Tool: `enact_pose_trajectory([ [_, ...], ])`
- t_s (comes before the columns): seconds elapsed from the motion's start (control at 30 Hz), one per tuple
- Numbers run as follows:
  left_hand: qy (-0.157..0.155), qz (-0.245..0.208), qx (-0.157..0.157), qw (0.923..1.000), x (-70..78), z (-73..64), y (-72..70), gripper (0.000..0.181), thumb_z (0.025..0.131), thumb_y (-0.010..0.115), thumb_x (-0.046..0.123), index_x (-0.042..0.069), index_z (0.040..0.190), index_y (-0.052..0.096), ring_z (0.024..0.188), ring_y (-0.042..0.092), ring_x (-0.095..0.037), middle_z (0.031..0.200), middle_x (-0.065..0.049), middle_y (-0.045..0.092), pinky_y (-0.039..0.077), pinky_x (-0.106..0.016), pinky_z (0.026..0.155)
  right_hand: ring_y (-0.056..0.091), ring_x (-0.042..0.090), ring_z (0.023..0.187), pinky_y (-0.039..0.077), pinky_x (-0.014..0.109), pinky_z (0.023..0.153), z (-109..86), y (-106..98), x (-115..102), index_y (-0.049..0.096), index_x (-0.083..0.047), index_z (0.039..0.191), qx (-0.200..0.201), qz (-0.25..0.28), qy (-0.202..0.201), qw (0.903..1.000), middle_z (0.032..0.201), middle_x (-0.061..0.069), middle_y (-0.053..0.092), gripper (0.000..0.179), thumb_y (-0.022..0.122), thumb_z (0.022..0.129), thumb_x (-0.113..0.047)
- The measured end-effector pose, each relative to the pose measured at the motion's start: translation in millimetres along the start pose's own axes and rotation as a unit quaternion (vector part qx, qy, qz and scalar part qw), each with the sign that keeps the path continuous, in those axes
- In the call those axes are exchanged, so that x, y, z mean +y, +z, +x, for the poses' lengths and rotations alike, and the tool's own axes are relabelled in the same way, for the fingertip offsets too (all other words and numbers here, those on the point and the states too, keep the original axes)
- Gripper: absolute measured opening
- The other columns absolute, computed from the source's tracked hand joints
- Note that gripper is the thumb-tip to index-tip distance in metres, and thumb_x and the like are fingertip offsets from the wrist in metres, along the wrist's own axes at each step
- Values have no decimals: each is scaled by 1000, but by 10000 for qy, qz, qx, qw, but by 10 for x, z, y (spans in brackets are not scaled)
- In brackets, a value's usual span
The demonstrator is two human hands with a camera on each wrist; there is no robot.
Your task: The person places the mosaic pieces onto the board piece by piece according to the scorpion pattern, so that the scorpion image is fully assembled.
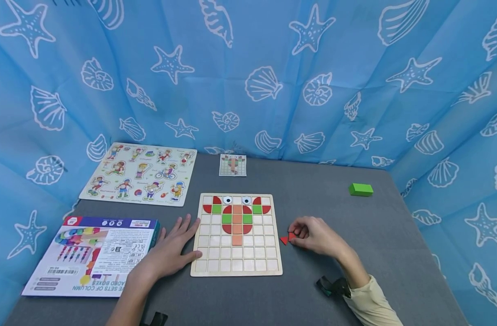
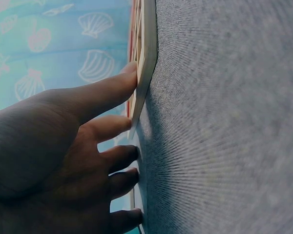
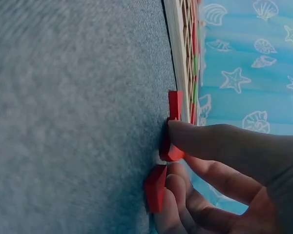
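A square wooden grid board (image 1: 248, 268) lies on the table, with red, green, orange and eye-printed tiles forming a figure in its upper half. My left hand (image 1: 173, 246) rests at its left side with fingers spread, the thumb and index fingertip touching the edge. Off the board's right edge, my right hand (image 1: 317, 234) pinches a small red block (image 3: 172, 152) between thumb and fingers, low at the tabletop. A red triangle block (image 1: 284, 241) lies between that hand and the board. Another red block (image 3: 156, 189) sits against the curled fingers in the right wrist view.
Behind the board lies a small pattern card (image 1: 232, 165) with a similar figure. A puzzle board of sports figures (image 1: 138, 174) is at the back left, a printed box (image 1: 89, 258) at the left. One green block (image 1: 360, 189) stands at the back right. A blue curtain (image 1: 248, 81) borders the table.
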State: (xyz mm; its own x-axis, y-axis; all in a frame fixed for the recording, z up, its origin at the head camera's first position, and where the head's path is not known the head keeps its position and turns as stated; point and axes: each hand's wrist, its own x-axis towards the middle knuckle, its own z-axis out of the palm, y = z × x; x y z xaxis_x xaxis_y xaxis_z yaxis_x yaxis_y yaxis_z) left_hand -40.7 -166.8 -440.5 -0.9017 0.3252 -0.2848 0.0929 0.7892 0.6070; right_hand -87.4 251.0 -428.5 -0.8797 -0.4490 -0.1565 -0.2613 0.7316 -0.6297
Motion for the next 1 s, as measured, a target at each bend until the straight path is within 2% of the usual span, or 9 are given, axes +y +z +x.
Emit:
enact_pose_trajectory([
  [0.17,-4,12,-3,10000,-8,4,6,88,101,77,39,12,172,32,168,11,-52,180,-25,19,6,-85,126,60,7,76,53,21,66,0,12,-6,71,-7,100,-54,143,16,9999,86,0,69,15,83,92,-4],
  [0.4,-8,-10,10,10000,-8,1,9,88,101,77,39,12,172,32,168,11,-52,181,-24,19,6,-85,125,63,8,78,56,22,68,-10,16,-46,73,-6,104,16,365,23,9993,90,0,72,10,80,96,-6],
  [0.7,22,-60,24,10000,-4,-9,4,88,101,77,38,12,172,32,168,11,-52,181,-24,19,5,-85,126,74,15,77,65,26,69,-13,88,-234,73,-1,114,-82,1408,29,9900,101,12,74,17,77,98,-4],
  [0.83,18,-61,23,10000,-5,-8,3,87,102,76,38,12,172,32,168,11,-52,181,-24,19,5,-85,126,73,12,77,62,25,67,16,139,-336,76,-4,113,-102,1377,-60,9904,103,11,77,15,78,98,-8],
  [1.0,10,-41,23,10000,-5,-5,1,88,101,76,38,12,172,32,168,11,-52,181,-24,19,5,-85,126,69,7,79,59,21,68,95,228,-449,81,-9,106,-163,1171,-397,9922,98,4,80,8,80,97,-10],
])
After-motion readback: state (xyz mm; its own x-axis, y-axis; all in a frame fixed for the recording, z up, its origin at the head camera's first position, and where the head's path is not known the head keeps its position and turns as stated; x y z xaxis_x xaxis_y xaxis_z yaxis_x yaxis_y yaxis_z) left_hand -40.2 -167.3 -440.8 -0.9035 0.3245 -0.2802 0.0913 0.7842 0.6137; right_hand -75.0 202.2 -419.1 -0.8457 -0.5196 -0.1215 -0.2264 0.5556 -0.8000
